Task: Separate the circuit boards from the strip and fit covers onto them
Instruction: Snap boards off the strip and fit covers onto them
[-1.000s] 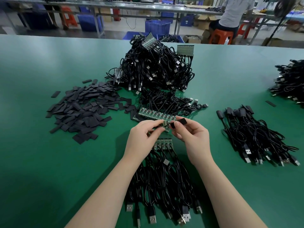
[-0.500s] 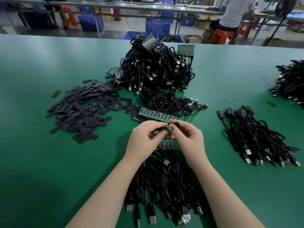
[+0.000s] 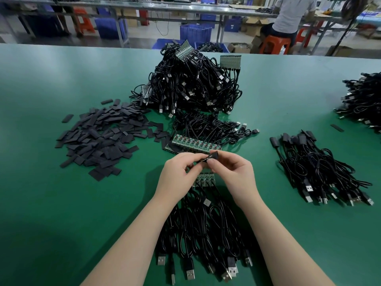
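My left hand (image 3: 178, 174) and my right hand (image 3: 233, 172) meet over the middle of the green table. Between their fingertips sits a small black cover (image 3: 213, 155) with a circuit board partly inside it; my right hand pinches the cover and my left hand pinches the board's cable end. Under my hands lies a short strip of green boards (image 3: 205, 179) with black USB cables (image 3: 204, 230) running toward me. A longer board strip (image 3: 195, 143) lies just beyond my fingers. Loose black covers (image 3: 103, 139) are heaped at the left.
A tall tangle of cabled strips (image 3: 191, 83) stands at the table's centre back. Covered cables (image 3: 317, 168) lie in a bundle at the right, another heap (image 3: 362, 100) at the far right edge. Beyond the table are benches, blue crates and a seated person (image 3: 292, 15).
A second ago my right hand held the black cover apart from the board. The hands then came together, and now the cover is slid over the board between my fingertips.
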